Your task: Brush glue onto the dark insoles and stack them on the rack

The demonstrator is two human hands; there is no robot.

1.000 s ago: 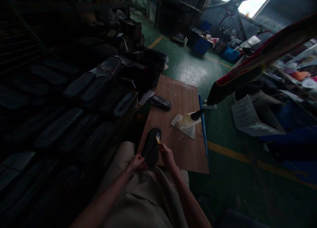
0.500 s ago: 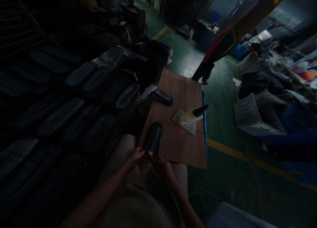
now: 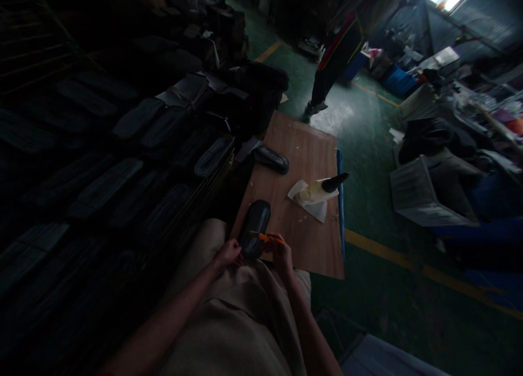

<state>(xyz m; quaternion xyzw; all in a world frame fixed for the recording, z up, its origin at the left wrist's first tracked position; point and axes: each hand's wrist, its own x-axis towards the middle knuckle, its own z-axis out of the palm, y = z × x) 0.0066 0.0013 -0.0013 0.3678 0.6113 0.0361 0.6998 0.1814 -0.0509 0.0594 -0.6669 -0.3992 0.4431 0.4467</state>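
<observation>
A dark shoe sole (image 3: 258, 217) lies lengthwise on the near left of the wooden board (image 3: 300, 245). My right hand (image 3: 281, 252) is closed around a slim orange-handled brush (image 3: 267, 237), its thin tip over the sole's middle. By the sole's near left edge is my left hand (image 3: 230, 254), fingers curled; what they hold, if anything, is hidden. A second dark sole (image 3: 271, 160) rests farther up the board's left edge. To the right, a pale translucent container (image 3: 314, 193) with a black pointed cap (image 3: 335, 182) sits on a whitish sheet (image 3: 317, 211).
Stacked dark soles (image 3: 106, 188) fill the left side in rows. Beyond the board, a person (image 3: 335, 60) in dark trousers stands on the green floor (image 3: 362, 163). At right are a whitish bin (image 3: 417, 193) and piled materials. A grey surface (image 3: 384, 359) shows at bottom right.
My right hand has risen away from my lap, bringing the brush over the sole. My hands have moved apart. The person beyond the board has moved left.
</observation>
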